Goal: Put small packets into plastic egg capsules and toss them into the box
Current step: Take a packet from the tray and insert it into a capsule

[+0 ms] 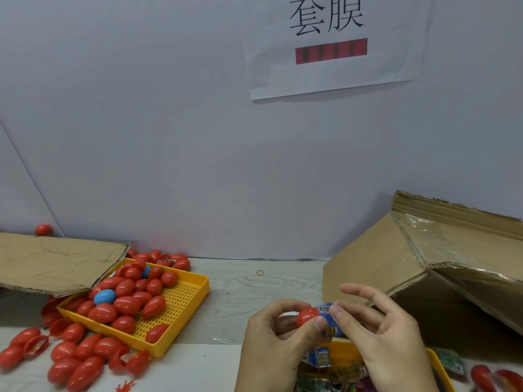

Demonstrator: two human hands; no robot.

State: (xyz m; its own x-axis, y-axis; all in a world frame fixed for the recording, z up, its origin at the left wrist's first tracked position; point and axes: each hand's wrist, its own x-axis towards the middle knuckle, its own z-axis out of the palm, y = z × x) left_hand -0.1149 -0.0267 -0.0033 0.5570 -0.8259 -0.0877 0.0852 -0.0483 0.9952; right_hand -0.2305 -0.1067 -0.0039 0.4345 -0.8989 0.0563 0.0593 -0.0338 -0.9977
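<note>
Left hand (278, 332) pinches red capsule (308, 316); right hand (376, 329) pinches packet (329, 318) touching its right side; box (424, 267) beyond, nearer right hand.

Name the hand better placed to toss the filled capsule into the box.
Probably the right hand: the cardboard box opens beside it. The left hand pinches the red capsule, farther away.

Paper sign (334, 43) on wall; rubber band, probably (260, 273), on tabletop (254, 287).
</note>
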